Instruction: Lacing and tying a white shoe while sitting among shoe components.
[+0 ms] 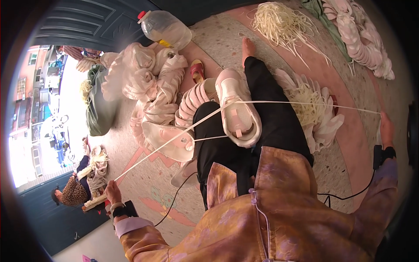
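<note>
Far L, another person (72, 192) in a leopard-print top sits nr a dark door (39, 214), bent over pale strips. Farther back, a dark green sack (102, 115) slumps. Then the worker's L hand (113, 192), arm stretched out: fingers closed tight on one end of a white lace (152, 151). Next, a heap of pale pink shoes (161, 87), w/ a clear jug (168, 32), red cap, just behind; a loose shoe (168, 140) lies by the L knee, and a red sandal (197, 71) sits a bit farther R. Mid-scene, the pink-and-white shoe (239, 114) rests btwn the thighs, toe pointing away, lace passing over its front & pulled taut both ways. Farther R, a cream lace heap (281, 22) lies on the floor, then a 2nd lace bunch (305, 111) w/ pale pieces beside the R leg, plus a row of pale shoe parts (364, 43) by green cloth (331, 28). Far R, the R hand (386, 129), arm out wide, fingers closed on the lace's other end.
</note>
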Action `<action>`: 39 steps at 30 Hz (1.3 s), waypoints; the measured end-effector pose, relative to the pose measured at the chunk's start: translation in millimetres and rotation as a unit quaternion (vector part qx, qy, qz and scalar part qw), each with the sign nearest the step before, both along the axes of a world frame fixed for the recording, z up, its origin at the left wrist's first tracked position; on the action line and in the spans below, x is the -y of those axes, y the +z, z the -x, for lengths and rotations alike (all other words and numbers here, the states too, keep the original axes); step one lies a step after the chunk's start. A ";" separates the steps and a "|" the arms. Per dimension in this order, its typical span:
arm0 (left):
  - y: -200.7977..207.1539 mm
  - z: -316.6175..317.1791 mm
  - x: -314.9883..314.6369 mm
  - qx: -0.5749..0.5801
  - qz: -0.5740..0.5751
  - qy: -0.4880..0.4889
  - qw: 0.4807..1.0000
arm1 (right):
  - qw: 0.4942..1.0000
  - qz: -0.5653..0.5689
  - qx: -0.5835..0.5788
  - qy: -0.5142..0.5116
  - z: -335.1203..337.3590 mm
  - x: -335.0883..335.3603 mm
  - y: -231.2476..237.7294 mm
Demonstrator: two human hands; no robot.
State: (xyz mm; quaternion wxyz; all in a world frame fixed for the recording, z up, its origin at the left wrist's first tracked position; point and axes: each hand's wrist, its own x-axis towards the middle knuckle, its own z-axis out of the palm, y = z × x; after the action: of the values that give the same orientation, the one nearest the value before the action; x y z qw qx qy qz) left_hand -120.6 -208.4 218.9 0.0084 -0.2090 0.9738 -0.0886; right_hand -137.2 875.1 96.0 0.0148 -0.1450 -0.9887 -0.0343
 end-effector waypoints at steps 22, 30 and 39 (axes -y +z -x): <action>17.0 40.5 -33.7 0.051 0.113 0.039 0.992 | 0.966 0.089 -0.146 -0.196 35.5 -21.8 -49.1; 20.8 31.1 -10.9 0.074 0.116 0.055 0.989 | 0.971 0.110 -0.155 -0.147 132.0 65.3 -116.2; 9.8 27.9 5.2 0.069 0.122 0.013 0.990 | 0.974 0.121 -0.170 -0.092 267.5 231.7 -157.6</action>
State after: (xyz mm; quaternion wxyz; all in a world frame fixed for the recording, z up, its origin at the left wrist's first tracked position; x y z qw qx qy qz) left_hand -148.5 -213.6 228.8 0.0508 -0.2141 0.9501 -0.2211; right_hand -404.7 643.4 -61.6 0.1622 -0.2398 -0.9509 0.1096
